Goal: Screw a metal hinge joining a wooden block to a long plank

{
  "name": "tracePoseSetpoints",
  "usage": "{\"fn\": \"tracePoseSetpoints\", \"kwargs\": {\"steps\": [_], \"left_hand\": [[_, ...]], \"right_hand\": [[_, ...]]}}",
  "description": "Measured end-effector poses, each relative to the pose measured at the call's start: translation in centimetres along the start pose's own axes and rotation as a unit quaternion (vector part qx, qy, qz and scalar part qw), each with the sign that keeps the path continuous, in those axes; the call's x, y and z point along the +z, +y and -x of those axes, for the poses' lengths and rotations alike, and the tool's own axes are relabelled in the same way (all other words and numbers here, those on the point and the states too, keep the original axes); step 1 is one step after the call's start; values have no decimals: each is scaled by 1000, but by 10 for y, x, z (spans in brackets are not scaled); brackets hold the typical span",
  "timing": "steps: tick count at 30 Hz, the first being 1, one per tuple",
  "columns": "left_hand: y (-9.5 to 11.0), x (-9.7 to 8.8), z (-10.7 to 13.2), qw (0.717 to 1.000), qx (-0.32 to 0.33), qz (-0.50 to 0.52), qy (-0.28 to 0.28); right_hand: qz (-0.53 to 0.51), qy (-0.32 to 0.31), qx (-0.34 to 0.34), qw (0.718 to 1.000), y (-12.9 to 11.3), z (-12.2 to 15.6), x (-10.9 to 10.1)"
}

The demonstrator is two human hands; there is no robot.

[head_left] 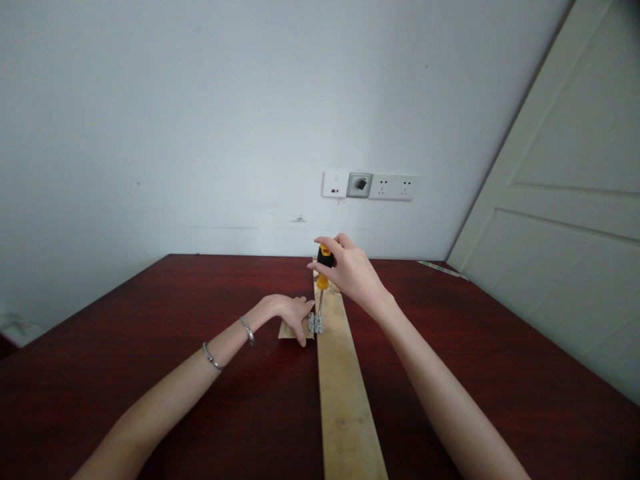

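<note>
A screwdriver (323, 283) with a yellow and black handle stands nearly upright, my right hand (353, 267) closed round its handle. Its tip meets a small metal hinge (315, 323), on the leaf that lies on a long wooden plank (345, 400). The hinge's other leaf rests on a short wood piece (287, 332) butted against the plank's left side. Fingers spread, my left hand (295, 315) lies on that short piece and presses it beside the hinge. Any screw under the tip is too small to make out.
The dark red tabletop (200, 400) bears the plank, which runs from the front edge of view to the wall. Sockets and a switch plate (370, 185) sit on the white wall behind. A thin printed strip (443, 269) lies at the far right; a white door (570, 200) stands beyond.
</note>
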State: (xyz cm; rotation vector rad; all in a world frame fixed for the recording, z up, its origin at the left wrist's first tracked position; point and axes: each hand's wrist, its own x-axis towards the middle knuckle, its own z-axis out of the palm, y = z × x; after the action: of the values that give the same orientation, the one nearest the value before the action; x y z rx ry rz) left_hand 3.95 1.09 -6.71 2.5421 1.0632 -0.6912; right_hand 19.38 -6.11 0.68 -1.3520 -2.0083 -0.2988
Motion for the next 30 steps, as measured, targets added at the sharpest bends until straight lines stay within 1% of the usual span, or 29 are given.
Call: {"fn": "tracePoseSetpoints", "kwargs": {"steps": [6,11,15,20,22,25,30], "left_hand": [[2,0,1,1000,-11,-10,3],[5,0,4,1000,-24,-12,2],[5,0,6,1000,-25,-12,4],[4,0,7,1000,-19,-12,-1],[3,0,7,1000,-19,-10,2],[3,1,7,1000,-20,-6,6],[3,1,7,1000,-17,7,2]], "right_hand": [[-36,-12,-14,999,-1,2,-1],[-21,-4,18,1000,-1,2,1],[-11,-1,4,1000,-1,2,0],[18,-13,20,1000,-3,2,0],[10,-20,18,1000,-2,2,0],[-17,-24,-2,1000,-2,2,0],[4,-21,5,1000,-1,3,0]]}}
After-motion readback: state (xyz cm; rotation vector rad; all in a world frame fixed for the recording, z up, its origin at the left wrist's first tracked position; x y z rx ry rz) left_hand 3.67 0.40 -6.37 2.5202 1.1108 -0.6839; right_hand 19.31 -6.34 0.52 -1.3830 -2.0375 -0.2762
